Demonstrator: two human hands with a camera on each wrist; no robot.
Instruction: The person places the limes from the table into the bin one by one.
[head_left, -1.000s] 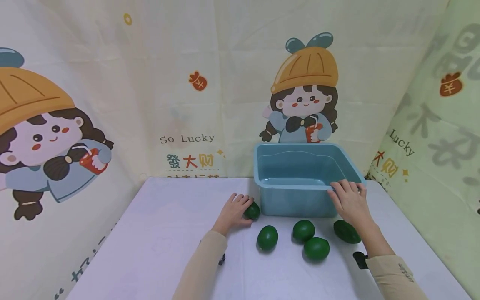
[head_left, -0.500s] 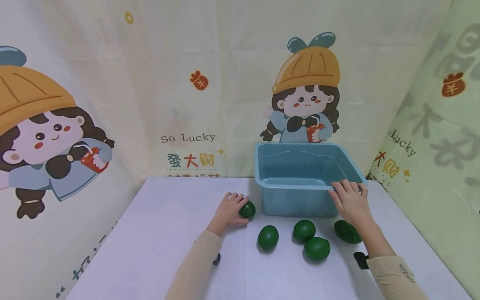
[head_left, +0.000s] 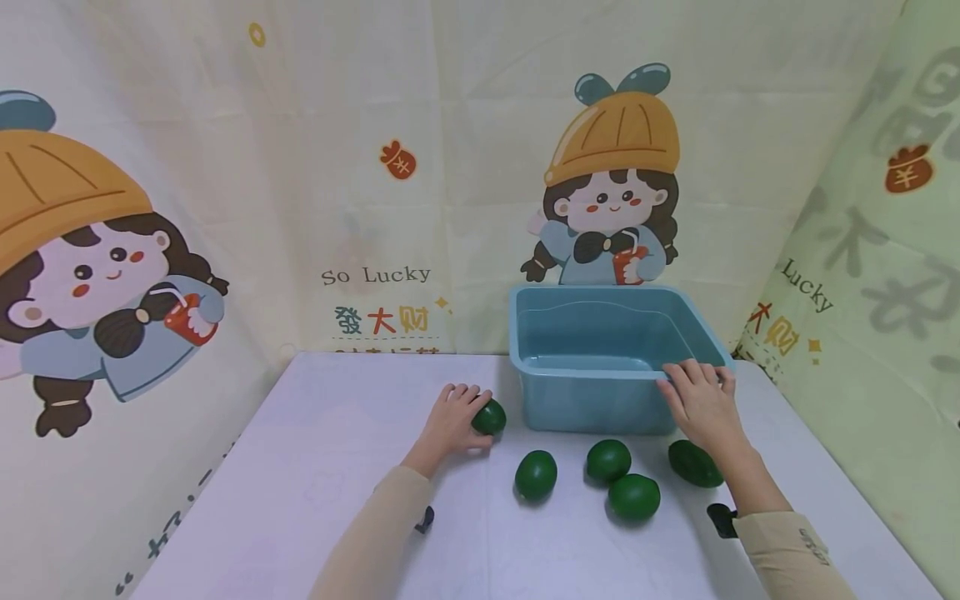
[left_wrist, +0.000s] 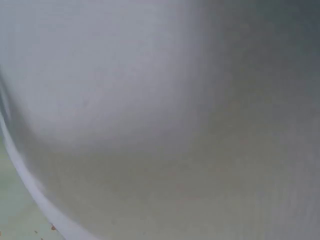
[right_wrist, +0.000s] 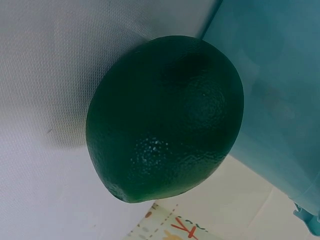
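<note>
My left hand point(head_left: 452, 421) grips a dark green lime point(head_left: 492, 417) low over the table, left of a blue plastic bin point(head_left: 592, 404). Its fingers lie over the top of the fruit and the thumb is at the near side. With fingers hooked over the bin's near right rim and the thumb outside, my right hand point(head_left: 705, 408) holds the bin. Below that hand a lime point(head_left: 693, 464) lies by the bin's front wall; it fills the middle of the right wrist view point(right_wrist: 165, 120). The left wrist view has only blurred pale cloth.
In front of the bin lie a single lime point(head_left: 536, 477) and a pair close together, one lime point(head_left: 608, 461) behind another lime point(head_left: 633, 497). They rest on a white tablecloth point(head_left: 337, 442). A printed cloth backdrop point(head_left: 465, 208) rises behind and at both sides.
My left hand has drawn the lime a little to the left, away from the bin's corner. The right hand, the bin and the other limes have stayed in place.
</note>
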